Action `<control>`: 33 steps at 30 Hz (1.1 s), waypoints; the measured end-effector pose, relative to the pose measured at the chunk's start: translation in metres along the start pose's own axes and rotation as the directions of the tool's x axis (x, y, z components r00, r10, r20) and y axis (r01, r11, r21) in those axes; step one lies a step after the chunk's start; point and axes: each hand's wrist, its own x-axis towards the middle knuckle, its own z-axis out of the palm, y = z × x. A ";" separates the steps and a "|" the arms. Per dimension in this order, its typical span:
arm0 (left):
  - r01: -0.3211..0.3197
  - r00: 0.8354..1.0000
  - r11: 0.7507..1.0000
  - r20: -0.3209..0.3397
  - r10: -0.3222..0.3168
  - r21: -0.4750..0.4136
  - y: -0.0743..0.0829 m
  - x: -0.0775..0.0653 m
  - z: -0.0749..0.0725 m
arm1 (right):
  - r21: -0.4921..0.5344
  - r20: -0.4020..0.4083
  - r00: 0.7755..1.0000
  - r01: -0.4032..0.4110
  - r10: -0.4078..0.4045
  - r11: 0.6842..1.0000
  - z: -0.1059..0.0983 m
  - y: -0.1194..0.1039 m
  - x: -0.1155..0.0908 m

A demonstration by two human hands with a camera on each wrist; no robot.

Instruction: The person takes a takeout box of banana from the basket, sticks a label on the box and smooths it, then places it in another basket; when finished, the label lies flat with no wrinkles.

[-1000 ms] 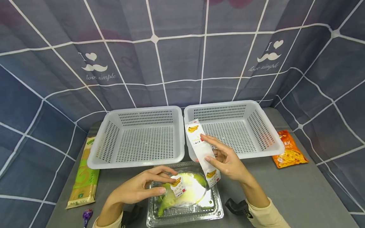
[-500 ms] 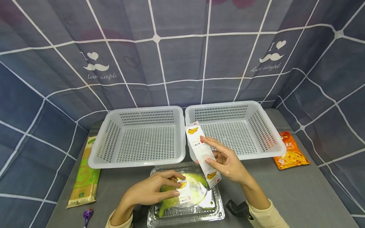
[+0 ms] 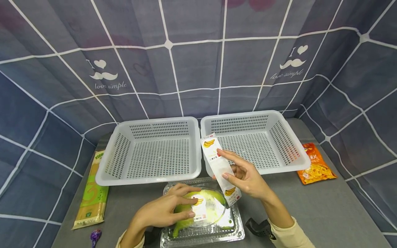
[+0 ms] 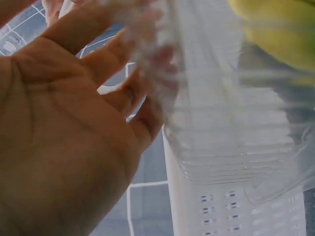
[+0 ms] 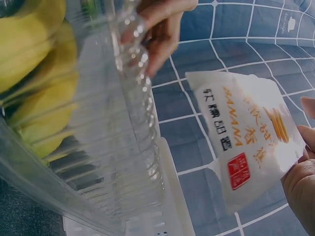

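Label [image 3: 200, 210] over the box [image 3: 206, 237] may crease if the left grip [image 3: 164, 209], fingertips apart, presses unevenly; right grip [image 3: 250, 177] pinches strip [image 3: 222, 170].

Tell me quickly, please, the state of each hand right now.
Left hand: open, touching the single banana label on the clear plastic box.
Right hand: holding the label strip.

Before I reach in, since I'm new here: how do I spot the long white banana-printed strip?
Find the right-hand white perforated plastic basket. At its near left corner, the right hand holds the long white strip. Unlike the small white label by the left hand, it shows bananas near both ends.
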 end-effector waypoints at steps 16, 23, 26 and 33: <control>-0.136 0.991 0.991 0.020 0.136 0.006 -0.001 -0.004 0.000 | -0.018 -0.013 0.999 -0.032 0.032 0.999 0.000 -0.002 -0.001; -0.185 0.983 0.983 0.008 0.185 0.004 0.001 -0.002 0.000 | -0.031 -0.019 0.999 -0.047 0.047 0.998 -0.001 -0.001 -0.001; -0.238 0.968 0.971 -0.087 0.237 -0.001 0.003 -0.003 -0.004 | -0.015 0.022 0.998 -0.054 0.054 0.998 0.000 -0.003 -0.001; -0.508 0.805 0.852 -0.425 0.415 -0.130 0.007 -0.012 -0.020 | 0.080 0.248 0.969 -0.031 0.010 0.996 0.001 -0.008 -0.005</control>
